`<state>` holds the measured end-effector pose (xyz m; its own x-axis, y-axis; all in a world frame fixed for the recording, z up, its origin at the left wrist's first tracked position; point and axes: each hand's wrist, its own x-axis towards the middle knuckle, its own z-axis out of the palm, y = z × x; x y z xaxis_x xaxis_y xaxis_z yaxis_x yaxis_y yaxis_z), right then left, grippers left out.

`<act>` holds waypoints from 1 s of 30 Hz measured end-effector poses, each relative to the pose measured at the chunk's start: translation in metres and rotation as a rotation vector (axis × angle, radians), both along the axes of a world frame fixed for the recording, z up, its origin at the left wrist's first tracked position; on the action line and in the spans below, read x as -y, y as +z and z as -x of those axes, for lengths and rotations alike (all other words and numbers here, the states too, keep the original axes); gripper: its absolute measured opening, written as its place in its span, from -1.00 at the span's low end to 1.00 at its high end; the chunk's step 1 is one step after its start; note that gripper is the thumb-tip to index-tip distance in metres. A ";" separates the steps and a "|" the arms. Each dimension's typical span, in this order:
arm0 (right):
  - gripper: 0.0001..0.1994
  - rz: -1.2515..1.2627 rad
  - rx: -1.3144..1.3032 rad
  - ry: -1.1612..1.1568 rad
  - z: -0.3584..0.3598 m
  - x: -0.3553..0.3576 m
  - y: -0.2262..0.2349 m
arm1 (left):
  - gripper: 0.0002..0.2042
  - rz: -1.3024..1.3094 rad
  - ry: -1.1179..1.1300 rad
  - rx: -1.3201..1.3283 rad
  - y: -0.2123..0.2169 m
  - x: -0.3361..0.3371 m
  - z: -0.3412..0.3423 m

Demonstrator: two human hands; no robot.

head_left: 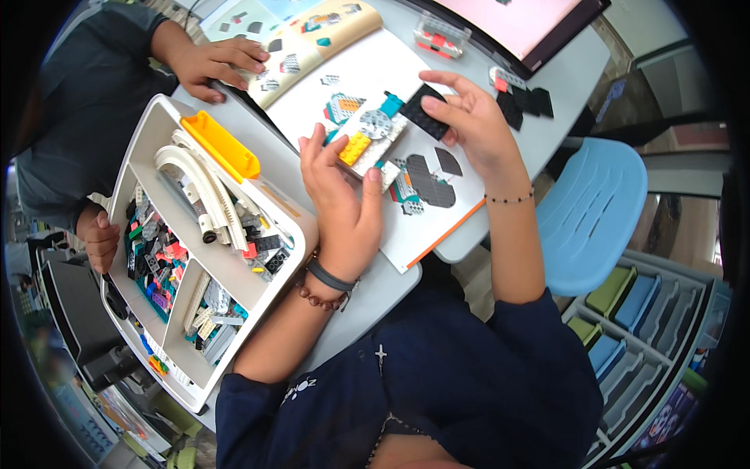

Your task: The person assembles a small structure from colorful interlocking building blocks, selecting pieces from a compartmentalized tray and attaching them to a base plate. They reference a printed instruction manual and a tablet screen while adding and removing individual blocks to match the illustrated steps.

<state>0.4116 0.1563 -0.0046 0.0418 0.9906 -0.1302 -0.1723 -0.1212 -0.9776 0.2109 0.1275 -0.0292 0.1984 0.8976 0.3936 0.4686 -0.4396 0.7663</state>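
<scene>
Head view, looking down: you held a small brick model (373,134) between both hands over an open instruction booklet (367,70). The model was a pale flat plate carrying a grey round studded disc, a yellow brick at its lower left, teal pieces at its top and bottom ends, and a black plate jutting out toward your right. It sat tilted, just above the white page, near the printed picture of a similar build.

Surface: a grey table (391,289) with a rounded edge. To your left stood a white sorting tray (226,270) with compartments of mixed bricks, curved white pieces and an orange part (221,145) lying across its top rim. Loose black plates (525,103) lay beyond your right hand, near a dark-framed screen (531,27). A light blue chair (594,211) stood to the right, with coloured storage bins (633,313) beyond it. Another person's hand (223,66) rested on the booklet's far page; their other hand (100,238) was at the tray's outer side.

Your left hand (340,199) was curled loosely, fingertips touching the model's lower left edge by the yellow brick. Your right hand (469,117) was spread fairly wide, fingers lying on the black plate at the model's right end, thumb below it
</scene>
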 end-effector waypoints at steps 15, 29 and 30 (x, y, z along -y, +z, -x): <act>-0.52 -0.050 -0.034 0.086 0.003 -0.004 -0.002 | -0.57 0.030 -0.009 -0.014 0.002 -0.001 0.000; -0.53 0.010 0.019 0.092 0.009 -0.004 0.003 | -0.56 -0.017 0.007 -0.047 0.002 0.000 0.002; -0.56 0.012 0.019 0.105 0.006 -0.004 0.001 | -0.57 -0.015 0.008 -0.003 0.002 0.000 0.000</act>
